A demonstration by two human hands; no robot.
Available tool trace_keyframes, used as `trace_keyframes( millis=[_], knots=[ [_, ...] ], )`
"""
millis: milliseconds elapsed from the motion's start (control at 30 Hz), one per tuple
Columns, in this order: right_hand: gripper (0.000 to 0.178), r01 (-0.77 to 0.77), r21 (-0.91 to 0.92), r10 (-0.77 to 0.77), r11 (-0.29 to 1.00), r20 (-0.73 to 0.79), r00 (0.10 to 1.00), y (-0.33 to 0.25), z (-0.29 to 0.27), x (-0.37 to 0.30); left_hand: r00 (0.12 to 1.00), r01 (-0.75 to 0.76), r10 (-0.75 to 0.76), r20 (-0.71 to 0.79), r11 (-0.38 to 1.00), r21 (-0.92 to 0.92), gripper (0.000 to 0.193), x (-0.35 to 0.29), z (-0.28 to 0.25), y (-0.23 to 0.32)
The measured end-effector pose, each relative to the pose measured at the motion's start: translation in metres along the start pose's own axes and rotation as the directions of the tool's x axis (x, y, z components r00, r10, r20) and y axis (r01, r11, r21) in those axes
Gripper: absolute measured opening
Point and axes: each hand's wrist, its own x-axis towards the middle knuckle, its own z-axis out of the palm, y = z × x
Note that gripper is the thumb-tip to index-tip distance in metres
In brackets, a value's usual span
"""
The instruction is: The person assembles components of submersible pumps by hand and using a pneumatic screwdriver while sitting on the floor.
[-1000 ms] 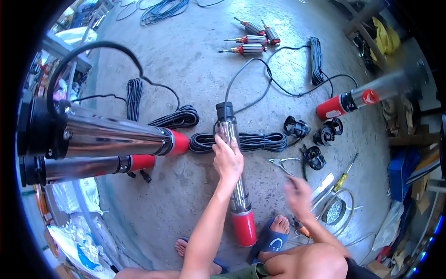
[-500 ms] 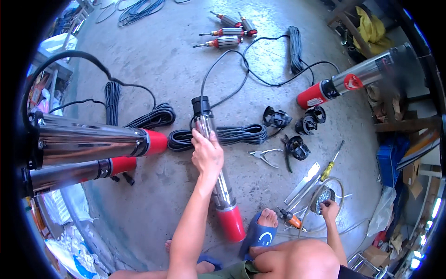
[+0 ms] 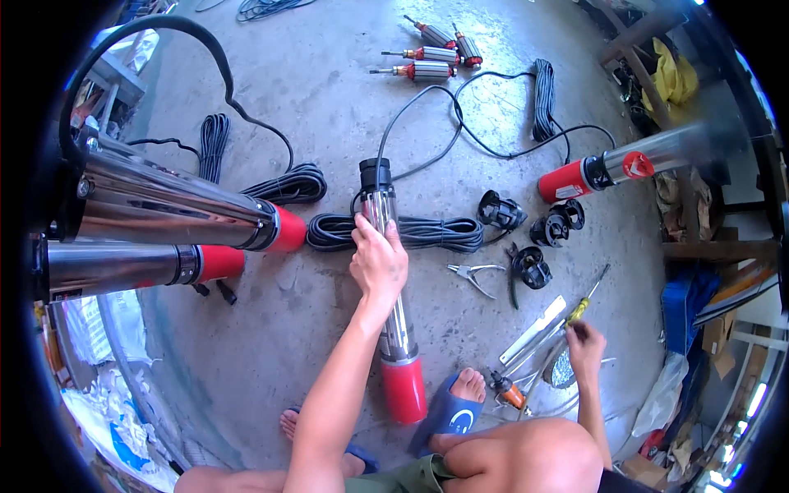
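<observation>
From my remote head view, I see the left hand (image 3: 380,261) gripping a red-ended steel cylinder (image 3: 399,333) mid-frame, the right hand (image 3: 587,353) near a yellow-handled screwdriver (image 3: 580,309) at lower right.

We log a grey, scuffed concrete floor (image 3: 263,345) around the grip (image 3: 378,259), with bluish-white glare (image 3: 505,107) beyond it. Well right of the grip we note a brown beam (image 3: 715,252); to its far left, a grey frame (image 3: 122,80).
</observation>
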Motion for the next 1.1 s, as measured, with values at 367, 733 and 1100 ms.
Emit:
trace_keyframes(
  millis=[367, 733, 1100],
  knots=[
    [0.014, -0.126, 0.175, 0.13, 0.976, -0.008, 0.992, 0.013, -0.011, 0.0, 0.999, 0.041, -0.041, 0.019, 0.999, 0.017, 0.059, 0.003, 0.001, 0.003],
    [0.026, -0.165, 0.016, 0.166, 0.986, -0.071, 0.984, 0.034, -0.003, -0.005, 1.0, 0.004, -0.004, -0.012, 1.0, 0.01, 0.06, 0.002, 0.006, 0.004],
    [0.015, 0.289, 0.539, -0.533, 0.791, 0.377, 0.757, -0.285, 0.159, 0.099, 0.999, 0.023, -0.021, 0.024, 0.996, -0.089, 0.068, -0.002, -0.005, 0.01]
  ],
)
